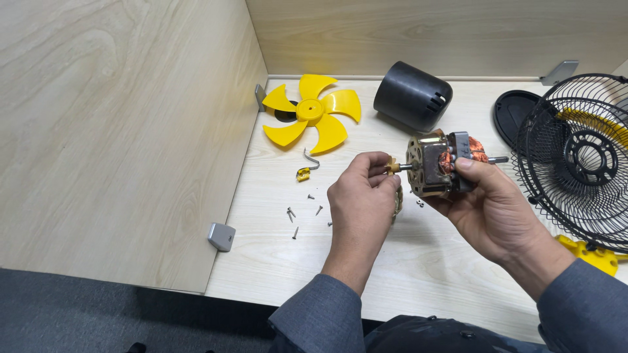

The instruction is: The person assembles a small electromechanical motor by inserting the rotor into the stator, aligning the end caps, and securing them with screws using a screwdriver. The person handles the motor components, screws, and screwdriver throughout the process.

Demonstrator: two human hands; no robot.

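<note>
I grip the fan motor [437,165] in my right hand [492,208]; my left hand [362,196], just beside it, pinches the small yellow piece [392,166] on its shaft.

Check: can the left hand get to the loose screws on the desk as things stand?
Probably yes: the screws lie bare just beside the left hand, nothing between, though its fingers pinch a small yellow piece on the motor shaft.

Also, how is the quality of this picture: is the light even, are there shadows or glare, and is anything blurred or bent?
Head view: the light is soft and even, with faint shadows under the left hand and the yellow fan blade; the motor in the right hand looks sharp; a mild shine sits on the black housing; the wire guard is cut by the frame's right edge.
</note>
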